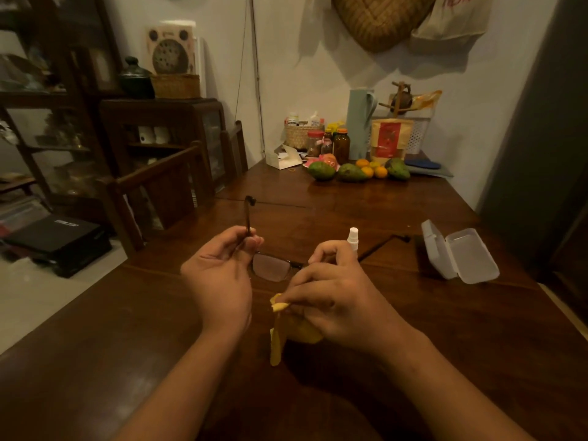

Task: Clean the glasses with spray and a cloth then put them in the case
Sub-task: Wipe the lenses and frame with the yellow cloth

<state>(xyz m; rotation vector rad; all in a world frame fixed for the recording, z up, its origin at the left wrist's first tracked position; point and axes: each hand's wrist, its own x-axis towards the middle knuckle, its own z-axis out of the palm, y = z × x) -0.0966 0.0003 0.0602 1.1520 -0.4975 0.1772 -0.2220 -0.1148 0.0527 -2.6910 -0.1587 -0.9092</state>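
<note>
A pair of glasses [273,265] is held up above the dark wooden worktop [397,313]. One arm of the glasses is pinched in the closed fingers [251,241] of the left hand [219,275], and this arm sticks straight up. The other arm of the glasses is stretched out to the right, behind the right hand [331,297]. One lens is seen between the two hands; the other lens is hidden by the right hand. A yellow cloth [286,329] is gripped in the closed fingers of the right hand, and its loose end hangs down below the hand. A small white spray bottle [353,238] is seen just behind the right hand; whether it is touched by the hand cannot be told. A white case [458,253] is lying open on the worktop, well to the right of the hands. Fruit [353,171] and jars [331,143] are kept at the far end of the worktop.
</note>
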